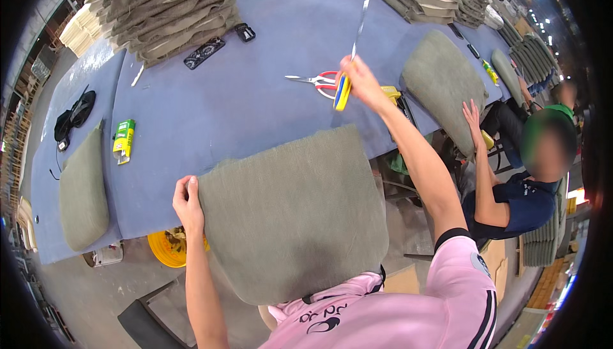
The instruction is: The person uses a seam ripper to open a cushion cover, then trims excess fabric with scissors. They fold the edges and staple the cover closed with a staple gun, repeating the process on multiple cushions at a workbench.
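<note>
A grey-green fabric-covered seat cushion (294,208) rests against me at the table's near edge, its far edge slightly frayed. My left hand (189,203) grips its far left corner, thumb near the top face and fingers mostly hidden underneath. Raised over the table, my right hand (361,84) is closed round a tool with a yellow and blue handle (343,92). Its long thin metal blade (361,30) points away from me; the exact kind is unclear. Just left of that hand lie red-handled scissors (324,83) on the blue table (255,106).
Tall fabric stacks (166,10) stand at the back left. A green-yellow box (124,141) and another cushion (85,189) lie to the left, above a yellow bucket (167,248). At right, a co-worker (511,202) touches a cushion (444,81). A yellow-handled tool (391,93) lies nearer.
</note>
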`<state>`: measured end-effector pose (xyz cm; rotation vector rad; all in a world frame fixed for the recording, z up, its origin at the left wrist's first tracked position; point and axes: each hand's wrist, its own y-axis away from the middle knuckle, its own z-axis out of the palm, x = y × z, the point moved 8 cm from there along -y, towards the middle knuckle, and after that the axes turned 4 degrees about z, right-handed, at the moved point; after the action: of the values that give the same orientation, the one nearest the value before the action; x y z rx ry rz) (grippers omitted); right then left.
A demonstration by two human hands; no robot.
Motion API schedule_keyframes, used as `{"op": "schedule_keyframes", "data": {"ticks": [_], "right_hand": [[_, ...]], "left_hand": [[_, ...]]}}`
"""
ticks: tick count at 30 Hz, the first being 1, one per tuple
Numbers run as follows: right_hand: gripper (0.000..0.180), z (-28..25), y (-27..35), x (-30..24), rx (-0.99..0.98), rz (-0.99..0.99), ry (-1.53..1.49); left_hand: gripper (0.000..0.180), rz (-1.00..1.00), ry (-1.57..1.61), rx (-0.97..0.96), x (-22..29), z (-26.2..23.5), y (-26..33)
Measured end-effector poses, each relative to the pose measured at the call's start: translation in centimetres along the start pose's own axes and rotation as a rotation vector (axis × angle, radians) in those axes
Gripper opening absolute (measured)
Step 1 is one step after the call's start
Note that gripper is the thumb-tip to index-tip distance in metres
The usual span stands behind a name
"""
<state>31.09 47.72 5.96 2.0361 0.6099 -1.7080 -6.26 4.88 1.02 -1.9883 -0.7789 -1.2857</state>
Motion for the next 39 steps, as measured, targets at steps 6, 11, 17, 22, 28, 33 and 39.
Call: {"op": "schedule_keyframes", "data": {"ticks": [6,11,17,22,28,33,39], "right_hand": [[0.026,0.8,1.9,-3.0,0.041,-0.222,0.109],[0.030,1.5,2.4,-4.4,-0.036,-0.117,0.153],[0.032,1.0,0.3,-0.5,-0.227,0.202,0.150],[0.032,-0.1,0.0,0.6,-0.172,0.078,0.000],[0.037,0.7,0.8,-0.9,-0.195,0.090,0.014],[0.039,-2.9,-0.7,-3.1,-0.080,-0.002,-0.071],[0.038,-0.7,-1.7,-1.6,-0.174,-0.012,0.031]], "left_hand": [[0.033,0.024,-0.027,-0.004,0.8,0.1,-0.5],[0.034,0.041,-0.043,0.016,-1.1,-1.6,-0.4],[0.034,0.013,0.020,-0.036,-1.5,-0.2,-0.4],[0.037,-0.037,-0.017,-0.050,-0.3,0.1,-0.3],[0.037,-0.016,-0.055,-0.022,-0.5,-0.2,-0.1],[0.038,-0.005,-0.076,-0.030,0.2,0.2,-0.1],[0.037,-0.019,-0.066,-0.049,-0.8,0.0,-0.5]]}}
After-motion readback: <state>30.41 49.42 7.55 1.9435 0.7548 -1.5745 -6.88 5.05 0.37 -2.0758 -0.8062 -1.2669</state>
